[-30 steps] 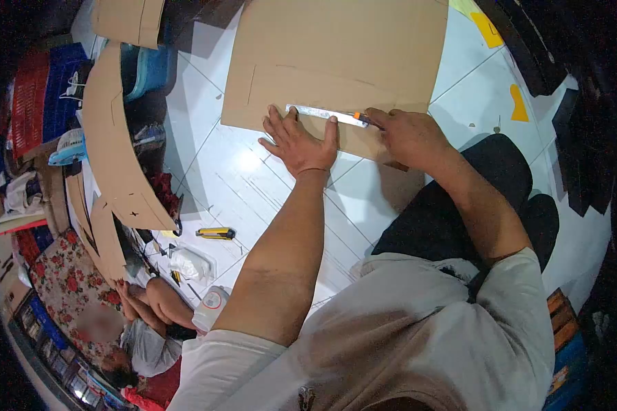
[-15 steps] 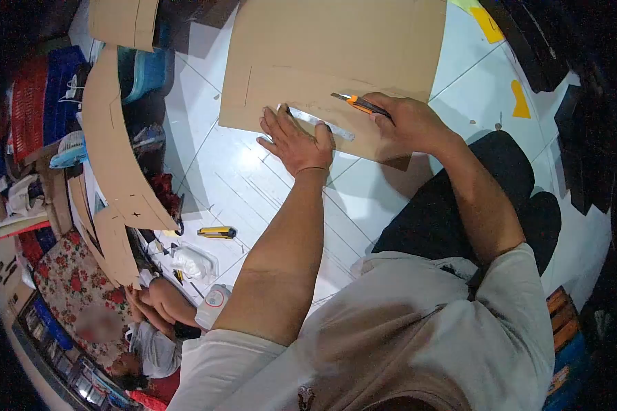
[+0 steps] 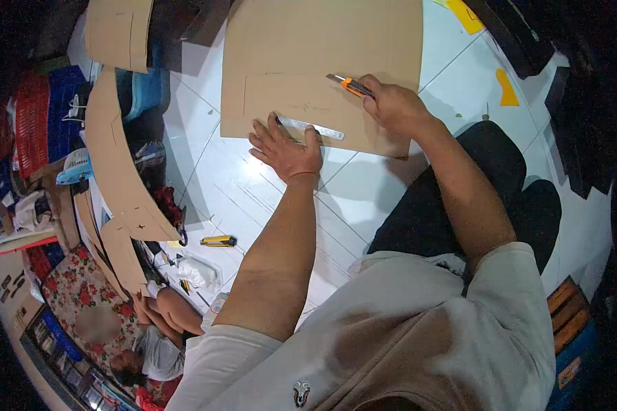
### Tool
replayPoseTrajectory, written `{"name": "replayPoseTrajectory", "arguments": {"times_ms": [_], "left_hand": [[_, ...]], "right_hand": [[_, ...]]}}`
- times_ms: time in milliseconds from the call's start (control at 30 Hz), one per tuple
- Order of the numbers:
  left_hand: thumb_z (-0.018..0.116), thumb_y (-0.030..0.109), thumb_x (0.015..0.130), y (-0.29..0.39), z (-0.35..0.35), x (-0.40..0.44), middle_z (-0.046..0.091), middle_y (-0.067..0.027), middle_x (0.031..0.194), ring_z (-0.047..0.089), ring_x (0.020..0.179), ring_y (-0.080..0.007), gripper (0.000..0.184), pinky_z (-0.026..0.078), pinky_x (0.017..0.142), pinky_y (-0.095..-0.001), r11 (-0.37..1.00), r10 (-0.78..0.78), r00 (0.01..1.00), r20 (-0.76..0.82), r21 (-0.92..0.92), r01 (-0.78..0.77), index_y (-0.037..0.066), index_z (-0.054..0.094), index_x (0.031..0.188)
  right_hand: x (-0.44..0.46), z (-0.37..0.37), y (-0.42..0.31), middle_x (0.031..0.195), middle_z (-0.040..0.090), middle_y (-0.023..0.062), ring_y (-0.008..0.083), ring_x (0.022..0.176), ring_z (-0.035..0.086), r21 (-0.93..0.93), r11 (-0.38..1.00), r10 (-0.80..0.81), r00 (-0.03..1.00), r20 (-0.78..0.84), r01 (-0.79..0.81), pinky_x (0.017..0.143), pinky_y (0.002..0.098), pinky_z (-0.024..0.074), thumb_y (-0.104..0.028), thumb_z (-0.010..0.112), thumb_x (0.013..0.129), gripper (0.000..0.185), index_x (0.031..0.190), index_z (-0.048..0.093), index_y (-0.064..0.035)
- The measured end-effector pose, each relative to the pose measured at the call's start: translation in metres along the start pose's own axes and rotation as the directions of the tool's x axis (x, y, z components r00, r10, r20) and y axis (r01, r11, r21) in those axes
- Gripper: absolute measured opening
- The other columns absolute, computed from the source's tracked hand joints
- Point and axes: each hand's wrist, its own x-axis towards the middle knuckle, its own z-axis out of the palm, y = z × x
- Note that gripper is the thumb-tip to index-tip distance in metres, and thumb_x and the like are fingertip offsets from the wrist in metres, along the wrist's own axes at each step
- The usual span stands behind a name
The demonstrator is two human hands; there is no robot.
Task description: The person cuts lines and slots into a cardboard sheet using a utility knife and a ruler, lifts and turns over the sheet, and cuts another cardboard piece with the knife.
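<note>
A large sheet of brown cardboard (image 3: 308, 41) lies on the floor with faint pencil lines on it. Near its close edge rests a short metal ruler (image 3: 329, 132). My left hand (image 3: 286, 152) presses the ruler down, its fingers spread and the thumb on the ruler's right part. In my right hand (image 3: 397, 106) is an orange and black utility knife (image 3: 355, 86), blade out and pointing left. The knife is over the cardboard, beyond the ruler and apart from it; I cannot tell whether the blade tip touches the sheet.
A yellow utility knife (image 3: 219, 241) lies on the white tiles at left, near a white plastic bag (image 3: 197, 272). Curved cardboard pieces (image 3: 113, 151) stand further left. Another person (image 3: 159, 349) sits at lower left. Yellow cut pieces (image 3: 506, 88) lie at right.
My right hand has moved the utility knife farther from the ruler, toward the far side of the cardboard. My left hand stays on the ruler. The view has shifted slightly.
</note>
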Motion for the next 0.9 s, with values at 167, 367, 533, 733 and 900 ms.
{"name": "replayPoseTrajectory", "arguments": {"times_ms": [167, 367, 533, 733, 900], "left_hand": [[0.072, 0.053, 0.084, 0.003, -0.002, 0.001, 0.019, -0.0239, 0.171, 0.010, 0.158, -0.0494, 0.096, 0.002, 0.127, -0.0658, 1.000, -0.005, 1.000, 0.015, -0.007, 0.006, 0.014, 0.032, 0.162], [0.074, 0.055, 0.083, 0.001, -0.001, 0.000, 0.020, -0.0240, 0.171, 0.013, 0.158, -0.0484, 0.095, 0.003, 0.127, -0.0673, 1.000, -0.003, 1.000, -0.017, -0.020, 0.003, 0.016, 0.035, 0.161], [0.073, 0.055, 0.085, 0.004, -0.002, -0.001, 0.022, -0.0235, 0.171, 0.017, 0.158, -0.0466, 0.093, 0.005, 0.127, -0.0665, 0.999, 0.028, 0.998, -0.052, -0.015, -0.029, 0.015, 0.036, 0.160], [0.065, 0.062, 0.091, 0.001, 0.004, 0.001, 0.026, -0.0221, 0.171, 0.017, 0.159, -0.0436, 0.091, 0.009, 0.127, -0.0653, 0.999, 0.021, 0.996, -0.082, 0.037, -0.018, 0.015, 0.035, 0.163], [0.057, 0.069, 0.093, 0.003, 0.002, -0.004, 0.023, -0.0218, 0.172, 0.015, 0.159, -0.0458, 0.093, 0.006, 0.126, -0.0670, 0.996, 0.060, 0.997, -0.050, 0.075, -0.056, 0.015, 0.033, 0.164]], "right_hand": [[0.003, -0.001, 0.008, 0.103, 0.074, 0.0239, 0.0430, 0.096, 0.073, 0.003, 0.997, 0.076, 0.995, -0.061, -0.076, 0.089, 0.0564, 0.0559, -0.027, 0.047, 0.104, 0.040, 0.140, 0.049, -0.0098], [-0.001, -0.003, -0.002, 0.110, 0.073, 0.0239, 0.0428, 0.100, 0.072, 0.056, 0.996, 0.074, 0.995, -0.062, -0.071, 0.090, 0.0563, 0.0551, -0.026, 0.049, 0.104, 0.037, 0.138, 0.049, -0.0113], [-0.009, -0.002, -0.018, 0.104, 0.074, 0.0246, 0.0467, 0.098, 0.071, 0.281, 0.959, 0.063, 0.996, -0.064, -0.043, 0.086, 0.0582, 0.0550, -0.033, 0.060, 0.101, 0.036, 0.129, 0.055, -0.0105], [-0.074, -0.009, -0.044, 0.099, 0.074, 0.0217, 0.0460, 0.095, 0.071, 0.430, 0.903, 0.079, 0.981, -0.176, 0.005, 0.082, 0.0584, 0.0540, -0.035, 0.062, 0.100, 0.037, 0.132, 0.057, -0.0162], [-0.096, 0.029, -0.022, 0.115, 0.067, 0.0304, 0.0489, 0.108, 0.068, 0.506, 0.838, 0.297, 0.948, -0.111, -0.204, 0.091, 0.0573, 0.0553, -0.030, 0.061, 0.099, 0.045, 0.132, 0.052, -0.0003]]}}
